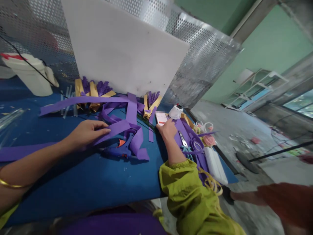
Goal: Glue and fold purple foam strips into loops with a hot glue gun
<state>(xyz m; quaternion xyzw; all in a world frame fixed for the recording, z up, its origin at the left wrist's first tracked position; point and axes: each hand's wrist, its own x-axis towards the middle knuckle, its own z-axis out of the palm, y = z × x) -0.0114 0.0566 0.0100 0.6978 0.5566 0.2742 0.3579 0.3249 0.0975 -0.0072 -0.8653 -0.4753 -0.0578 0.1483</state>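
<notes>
Right now the left hand (85,133) pinches a purple strip (118,128) between thumb and fingers, so that the strip passes through the grip and runs on toward the middle of the blue table (117,186). Just beyond those fingertips, partly under the strips, lies a blue glue gun (118,151) (its trigger is orange). Past the pinch, farther from the body, a looser tangle of purple strips (107,109) spreads out, with purple flower sprigs in tan wrapping (94,94) behind it.

The right hand (168,130) is at the near end of a phone (161,117) with a lit screen, its thumb against the edge; whether the fingers close around it, I cannot tell. Beyond this hand sits a small white bundle (176,112). To its right are open scissors (184,142), and farther right a pink flower (209,140) and a white pack (215,164).
</notes>
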